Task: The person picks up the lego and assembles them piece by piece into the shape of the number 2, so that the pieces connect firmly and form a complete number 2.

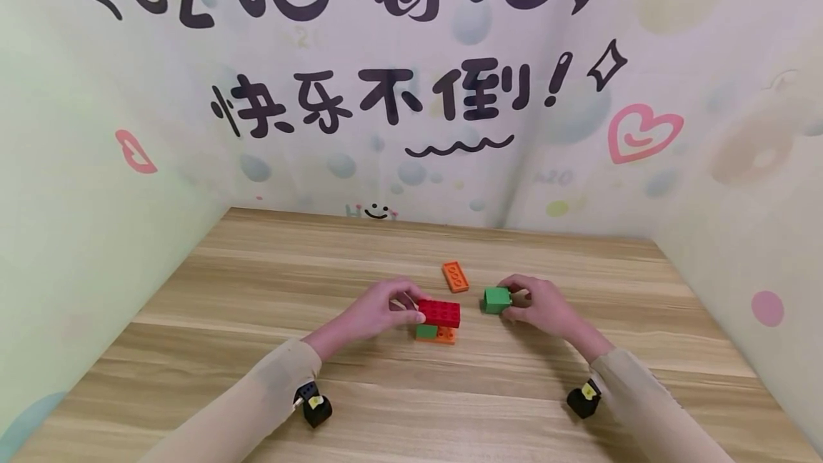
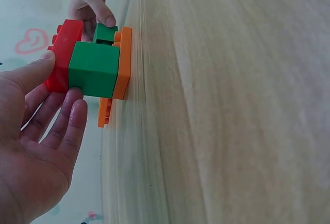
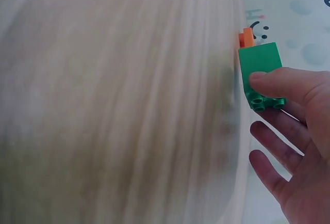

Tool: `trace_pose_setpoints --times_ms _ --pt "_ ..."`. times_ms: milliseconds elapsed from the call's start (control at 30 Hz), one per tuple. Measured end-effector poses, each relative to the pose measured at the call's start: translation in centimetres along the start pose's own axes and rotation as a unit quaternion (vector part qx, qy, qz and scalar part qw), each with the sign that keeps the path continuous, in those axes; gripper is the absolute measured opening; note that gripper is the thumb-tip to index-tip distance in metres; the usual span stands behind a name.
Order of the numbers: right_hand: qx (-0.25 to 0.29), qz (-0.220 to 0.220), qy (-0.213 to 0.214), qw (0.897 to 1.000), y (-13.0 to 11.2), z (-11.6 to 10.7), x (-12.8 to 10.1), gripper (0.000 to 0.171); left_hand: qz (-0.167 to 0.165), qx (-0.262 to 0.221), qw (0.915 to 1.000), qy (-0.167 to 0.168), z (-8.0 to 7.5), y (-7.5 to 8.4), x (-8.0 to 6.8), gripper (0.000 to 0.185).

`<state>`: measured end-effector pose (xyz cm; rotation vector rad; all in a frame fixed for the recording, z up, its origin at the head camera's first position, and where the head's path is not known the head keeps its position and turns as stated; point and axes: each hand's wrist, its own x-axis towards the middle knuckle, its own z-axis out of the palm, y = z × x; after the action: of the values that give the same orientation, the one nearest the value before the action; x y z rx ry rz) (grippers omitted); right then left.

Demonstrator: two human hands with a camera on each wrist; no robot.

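Left hand (image 1: 379, 311), fingers grasping a red brick (image 1: 441, 314) on a green block (image 2: 94, 70) on a low orange brick (image 2: 125, 61), mid-way across the surface (image 1: 411, 406), right hand (image 1: 545, 306), fingers pinching a second green block (image 1: 496, 300), upturned orange brick (image 1: 455, 277) nearer the far edge.

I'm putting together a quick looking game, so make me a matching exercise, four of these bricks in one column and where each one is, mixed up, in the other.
1. red brick
2. separate green block
3. stacked green block
4. separate orange brick

A. untouched on the table
B. in the grip of the right hand
C. in the grip of the left hand
D. directly beneath the red brick

Pairs: 1-C, 2-B, 3-D, 4-A
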<state>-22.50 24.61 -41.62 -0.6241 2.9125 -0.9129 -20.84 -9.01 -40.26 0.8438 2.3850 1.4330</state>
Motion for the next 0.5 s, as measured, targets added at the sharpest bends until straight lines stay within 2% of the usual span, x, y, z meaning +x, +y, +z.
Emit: trace_pose_setpoints --times_ms 500 --pt "0.06 -0.015 0.027 0.998 -1.2 -0.5 -0.1 0.041 -0.012 -0.004 0.9999 0.007 0.2 0.2 -0.2 0.023"
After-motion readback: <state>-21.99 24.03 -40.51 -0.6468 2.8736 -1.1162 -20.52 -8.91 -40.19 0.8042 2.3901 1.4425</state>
